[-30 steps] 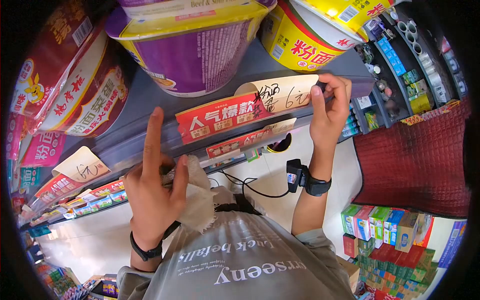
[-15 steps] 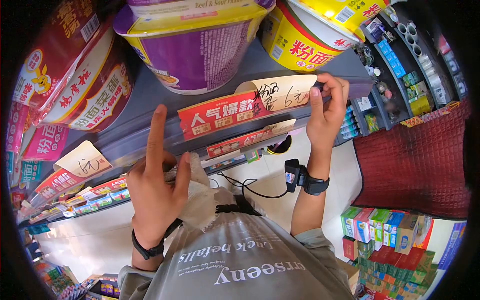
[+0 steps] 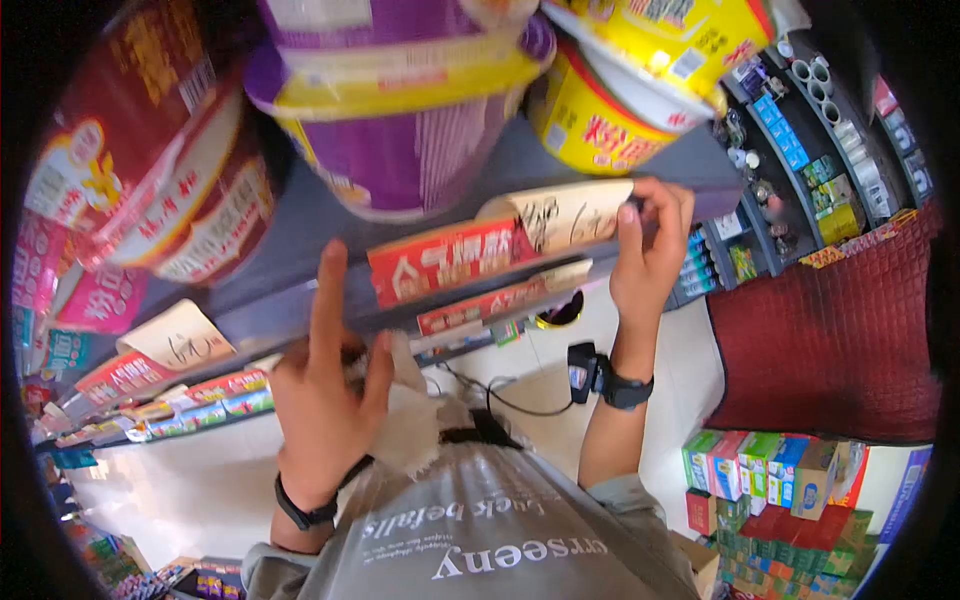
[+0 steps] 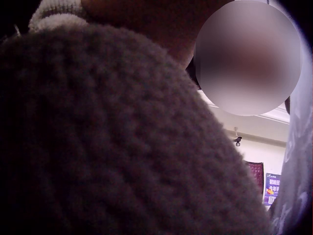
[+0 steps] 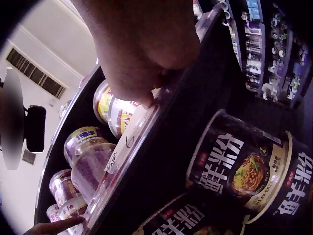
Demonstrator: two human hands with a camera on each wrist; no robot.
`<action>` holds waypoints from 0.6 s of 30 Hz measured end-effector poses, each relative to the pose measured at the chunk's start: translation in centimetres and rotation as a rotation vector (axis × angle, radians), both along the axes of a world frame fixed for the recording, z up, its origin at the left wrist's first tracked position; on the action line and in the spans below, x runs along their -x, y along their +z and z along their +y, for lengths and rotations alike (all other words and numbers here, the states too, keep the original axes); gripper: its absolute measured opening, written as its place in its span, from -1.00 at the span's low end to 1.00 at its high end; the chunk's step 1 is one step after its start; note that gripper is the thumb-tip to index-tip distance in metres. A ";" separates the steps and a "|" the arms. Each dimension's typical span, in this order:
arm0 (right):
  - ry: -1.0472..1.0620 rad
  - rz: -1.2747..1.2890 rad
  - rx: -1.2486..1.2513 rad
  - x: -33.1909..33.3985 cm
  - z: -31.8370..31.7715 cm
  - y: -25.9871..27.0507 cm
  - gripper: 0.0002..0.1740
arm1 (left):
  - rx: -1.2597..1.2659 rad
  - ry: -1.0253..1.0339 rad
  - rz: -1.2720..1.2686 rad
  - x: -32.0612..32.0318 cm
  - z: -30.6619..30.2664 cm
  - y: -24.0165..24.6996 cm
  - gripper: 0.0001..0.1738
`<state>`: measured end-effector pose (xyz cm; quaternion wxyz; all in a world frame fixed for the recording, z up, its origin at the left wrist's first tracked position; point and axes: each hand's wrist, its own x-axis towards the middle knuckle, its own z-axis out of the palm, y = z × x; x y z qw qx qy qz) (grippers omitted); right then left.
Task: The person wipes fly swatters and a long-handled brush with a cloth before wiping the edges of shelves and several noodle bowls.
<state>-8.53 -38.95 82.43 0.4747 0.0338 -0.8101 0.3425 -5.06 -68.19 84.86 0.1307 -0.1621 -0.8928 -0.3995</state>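
A red and cream price label (image 3: 450,265) with handwriting sits along the front edge of the shelf (image 3: 300,290). At its right end my right hand (image 3: 652,250) pinches the label's corner between thumb and fingers. My left hand (image 3: 330,410) grips a frayed beige cloth (image 3: 408,415), its index finger stretched toward the shelf edge, left of the label. Knitted cloth (image 4: 112,132) fills most of the left wrist view. In the right wrist view the right hand (image 5: 146,54) is at the label's end (image 5: 129,139), with the left index fingertip lower down the same edge.
Above the label stand purple noodle tubs (image 3: 400,150) and yellow ones (image 3: 610,110), with red-brown tubs (image 3: 215,200) at left. Another label (image 3: 175,345) hangs further left. Black tubs (image 5: 239,161) fill the shelf below. A dark red quilted curtain (image 3: 820,340) hangs at right.
The head view has tilted, so shelf, tubs and hands sit slightly lower in it. Both hands keep their places against the label and shelf edge.
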 end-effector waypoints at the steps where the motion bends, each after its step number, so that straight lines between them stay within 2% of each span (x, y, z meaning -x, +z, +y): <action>1: -0.010 -0.020 -0.002 -0.2 -0.2 0.3 -0.82 | 0.009 -0.011 0.021 0.1 -0.1 0.0 -0.16; 15: 0.031 -0.050 0.160 -0.7 -1.0 1.3 -0.82 | -0.030 -0.037 -0.040 0.1 -0.1 0.7 -0.19; 18: 0.065 -0.041 0.118 -0.9 -0.7 1.3 -0.73 | -0.029 -0.039 -0.027 0.0 -0.1 0.5 -0.18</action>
